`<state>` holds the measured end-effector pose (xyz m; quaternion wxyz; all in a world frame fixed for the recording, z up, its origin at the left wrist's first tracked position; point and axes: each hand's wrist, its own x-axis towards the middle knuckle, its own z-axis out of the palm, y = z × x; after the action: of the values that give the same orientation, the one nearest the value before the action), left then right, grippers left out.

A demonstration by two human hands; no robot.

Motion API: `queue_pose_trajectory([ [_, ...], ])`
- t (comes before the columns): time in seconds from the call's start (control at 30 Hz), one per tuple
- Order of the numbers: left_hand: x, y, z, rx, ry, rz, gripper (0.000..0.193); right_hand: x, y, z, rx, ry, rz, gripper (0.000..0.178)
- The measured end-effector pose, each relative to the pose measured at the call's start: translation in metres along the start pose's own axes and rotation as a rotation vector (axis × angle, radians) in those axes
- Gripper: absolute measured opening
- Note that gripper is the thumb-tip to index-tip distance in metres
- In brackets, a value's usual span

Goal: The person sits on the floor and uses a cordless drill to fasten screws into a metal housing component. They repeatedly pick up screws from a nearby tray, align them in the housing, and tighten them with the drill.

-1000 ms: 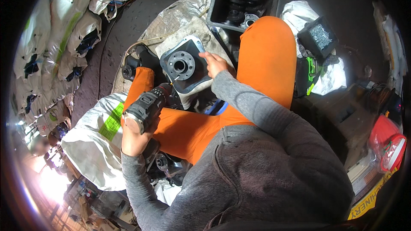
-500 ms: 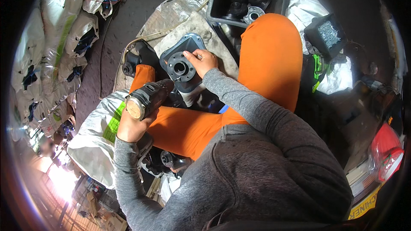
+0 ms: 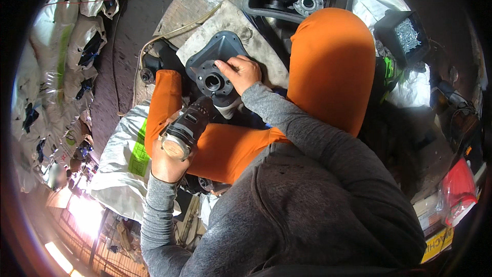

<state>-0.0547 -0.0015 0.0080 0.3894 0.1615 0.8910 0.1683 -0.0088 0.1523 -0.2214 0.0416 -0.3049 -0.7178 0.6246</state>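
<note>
My left hand [image 3: 171, 167] is wrapped round the grip of a dark cordless drill [image 3: 187, 124] with a tan rear cap. The drill's front end points at the lower rim of a round black flange [image 3: 206, 79] with a central bore and several small holes. Whether the bit touches the flange is too small to tell. My right hand [image 3: 245, 75] grips the flange's right edge, thumb on its face, the other fingers partly hidden. Behind the flange lies a dark grey housing with a wide rounded plate [image 3: 225, 44], between my legs on a pale, stained cloth [image 3: 266, 57].
A black bin [image 3: 248, 0] of round black parts, one silver-faced flange [image 3: 309, 3] among them, stands beyond my raised knee. A small dark box [image 3: 382, 35] holding screws sits at right. White sacks [image 3: 46, 61] line the left; a hose [image 3: 206, 16] crosses the woven sheet.
My left hand has swung the drill's rear end right and toward me, while its front stays near the flange's lower rim. My right hand keeps its grip. The whole view has shifted slightly.
</note>
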Motion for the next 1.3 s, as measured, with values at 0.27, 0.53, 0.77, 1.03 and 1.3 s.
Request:
queue_pose_trajectory([
  [0.27,-0.004,-0.013,0.015,-0.029,0.141,0.097,0.029,0.004,0.001,-0.002,-0.013,-0.032,-0.100,0.038],
  [0.53,-0.065,0.019,0.031,-0.508,0.259,-0.156,0.026,0.006,-0.004,-0.016,0.107,-0.038,-0.063,0.032],
  [0.77,-0.088,0.026,0.061,-0.521,0.323,0.090,0.023,-0.041,-0.033,-0.086,1.065,-0.465,0.666,0.024],
  [1.03,-0.096,0.038,0.071,-0.583,0.314,0.120,0.022,-0.058,-0.043,-0.111,1.186,-0.643,0.736,0.026],
  [1.3,-0.094,0.033,0.070,-0.586,0.309,0.084,0.021,-0.064,-0.051,-0.103,1.140,-0.703,0.783,0.027],
])
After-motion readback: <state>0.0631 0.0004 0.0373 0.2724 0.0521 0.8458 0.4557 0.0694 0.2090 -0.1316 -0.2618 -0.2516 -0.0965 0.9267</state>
